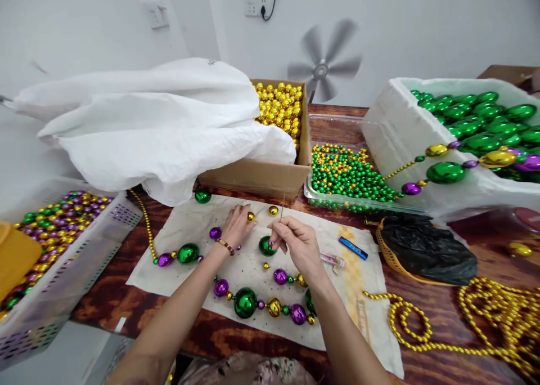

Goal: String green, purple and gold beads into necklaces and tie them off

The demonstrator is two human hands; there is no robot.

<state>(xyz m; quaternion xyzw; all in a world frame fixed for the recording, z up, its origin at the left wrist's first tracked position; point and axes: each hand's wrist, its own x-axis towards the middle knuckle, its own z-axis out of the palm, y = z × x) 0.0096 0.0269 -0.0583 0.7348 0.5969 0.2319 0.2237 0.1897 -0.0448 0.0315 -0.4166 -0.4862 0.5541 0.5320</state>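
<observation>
My left hand (237, 227), wearing a beaded bracelet, is low over the white cloth (169, 278), its thumb and index finger closed at a small gold bead (251, 216). Between the fingertips of my right hand (296, 243) a thin upright needle (282, 207) is pinched. Just under those fingers lies a large green bead (265, 245), partly covered. Loose on the cloth are a gold bead (273, 210) and a purple bead (215, 233). A strand of green, purple and gold beads (245, 302) curves across the cloth below my hands.
A cardboard box (253, 174) of gold beads, partly under a white sack (169, 131), stands behind. Right of it are a clear tray (320, 196) and a foam box (388, 115) of green beads. A white basket (84, 272), blue marker (353, 248) and gold bead chain (447, 348) flank the cloth.
</observation>
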